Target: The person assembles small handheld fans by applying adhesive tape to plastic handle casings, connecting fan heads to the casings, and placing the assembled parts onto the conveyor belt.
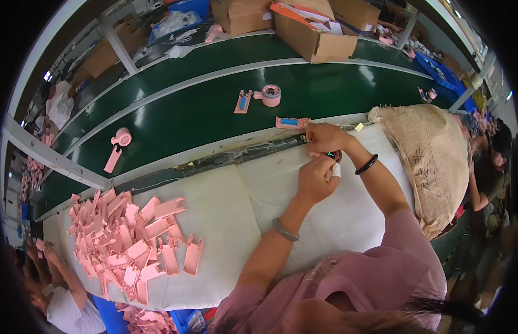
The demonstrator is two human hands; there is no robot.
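My left hand (314, 181), with a grey band on its wrist and a white wrap on one finger, is closed on a small round part (334, 156) that shows a green light. My right hand (325, 138), black bracelet on the wrist, bends over the same part from the far side, fingers pinched at it. What lies under those fingertips is hidden. Just beyond, a pink handle shell with a blue battery (292, 122) rests at the table's far edge, close to the right hand's fingers.
Many pink shell halves (125, 236) are heaped on the pale table (214, 222) at left. On the green conveyor (197, 103) lie a round pink housing (271, 96), another battery shell (243, 102) and a pink piece (113, 159). A brown sack (428, 161) stands right; people sit both sides.
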